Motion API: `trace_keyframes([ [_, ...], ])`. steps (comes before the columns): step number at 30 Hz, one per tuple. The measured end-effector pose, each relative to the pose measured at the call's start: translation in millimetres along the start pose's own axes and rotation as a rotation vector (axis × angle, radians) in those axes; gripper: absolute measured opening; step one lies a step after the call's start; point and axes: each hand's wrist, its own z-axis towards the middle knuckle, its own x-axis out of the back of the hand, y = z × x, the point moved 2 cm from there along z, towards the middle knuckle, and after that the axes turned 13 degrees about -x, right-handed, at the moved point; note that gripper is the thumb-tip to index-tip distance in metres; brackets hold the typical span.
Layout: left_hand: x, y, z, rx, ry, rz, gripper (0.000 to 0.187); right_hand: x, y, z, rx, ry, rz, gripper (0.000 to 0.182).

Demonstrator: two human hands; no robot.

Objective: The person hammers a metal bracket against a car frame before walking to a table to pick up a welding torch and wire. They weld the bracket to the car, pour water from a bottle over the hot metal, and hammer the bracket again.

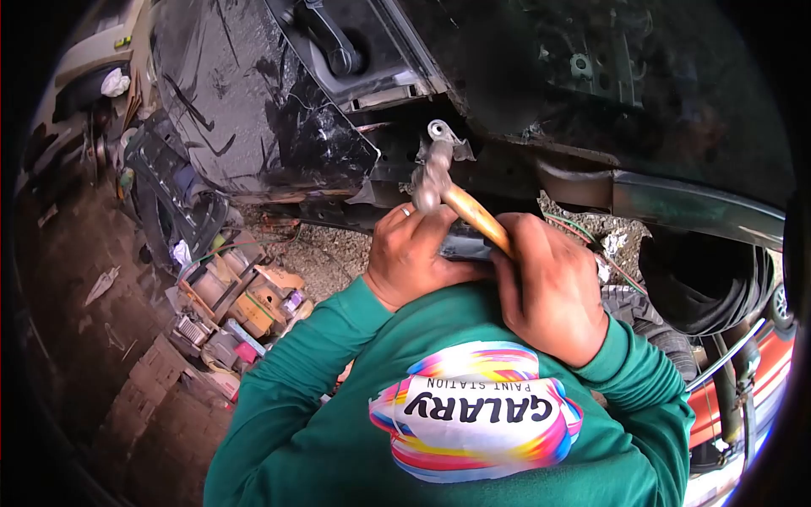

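Note:
My right hand (pixel 557 287) is wrapped round the wooden handle of a hammer (pixel 480 218). The hammer's metal head is raised in front of a dark car body, just above the fingers of my left hand (pixel 412 258). My left hand has its fingers curled upward at the lower edge of the body; a ring shows on one finger. Whatever it grips is hidden. Beyond the hammer head, a small light metal bracket with a round hole (pixel 438 129) sticks out from the bodywork.
A scuffed dark panel (pixel 253 110) stands at the upper left, and a dark sill (pixel 684 207) runs right. Cardboard boxes and loose parts (pixel 258 304) litter the floor at left. Thin hoses or cables (pixel 574 226) lie on gravel. A red car (pixel 764 372) is at far right.

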Motion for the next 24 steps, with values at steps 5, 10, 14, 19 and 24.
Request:
trace_keyframes([
  [5, -3.4, -1.8, -20.2, 0.054, 0.093, -0.109, 0.069, -20.4, -9.0, 23.9, -0.119, -0.264, 0.23, 0.029],
  [10, 12.4, -6.8, -51.5, 0.176, 0.068, -0.324, 0.061, -25.9, -15.6, 45.1, -0.16, -0.346, 0.248, 0.031],
  [14, 15.1, -9.7, -62.1, 0.115, 0.096, -0.392, 0.052, -33.6, -19.4, 60.6, -0.273, -0.527, 0.204, 0.033],
  [19, 2.6, -16.5, -77.8, 0.072, 0.14, -0.465, 0.042, -40.3, -34.4, 82.8, -0.46, -0.826, -0.003, 0.034],
  [24, -2.1, -19.2, -80.8, 0.023, 0.208, -0.399, 0.031, -50.4, -34.4, 85.0, -0.406, -0.844, -0.085, 0.032],
])
